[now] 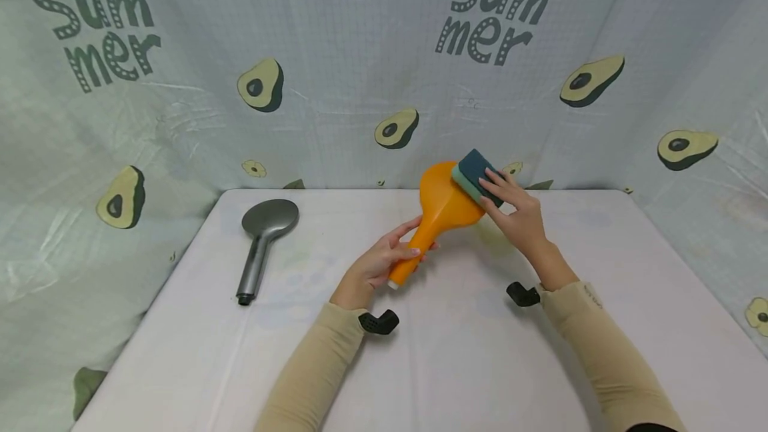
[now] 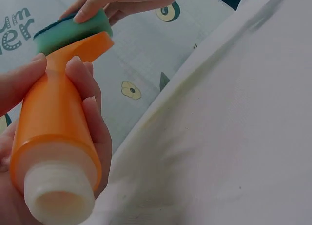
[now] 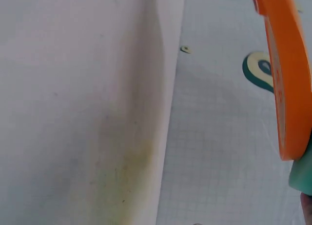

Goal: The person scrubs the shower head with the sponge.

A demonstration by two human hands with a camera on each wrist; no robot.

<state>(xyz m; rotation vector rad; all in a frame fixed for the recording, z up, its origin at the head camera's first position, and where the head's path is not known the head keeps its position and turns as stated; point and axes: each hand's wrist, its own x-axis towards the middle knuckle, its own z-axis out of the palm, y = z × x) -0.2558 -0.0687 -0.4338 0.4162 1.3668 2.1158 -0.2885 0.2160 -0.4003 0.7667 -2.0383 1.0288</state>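
An orange shower head (image 1: 447,202) is held up at a tilt over the table, its handle gripped by my left hand (image 1: 387,255). In the left wrist view the fingers wrap the orange handle (image 2: 56,112), and its whitish threaded-looking end (image 2: 59,191) faces the camera. My right hand (image 1: 517,213) holds a green sponge (image 1: 478,177) with a dark top layer against the back of the round head. The right wrist view catches the orange rim (image 3: 292,88) and a bit of the sponge (image 3: 303,173); most of that hand is out of frame there.
A grey shower head (image 1: 267,232) lies on the left of the white-covered table (image 1: 456,365). Behind the table hangs a pale curtain (image 1: 336,32) printed with avocados and lettering. Black wrist-worn devices (image 1: 379,323) sit at both cuffs.
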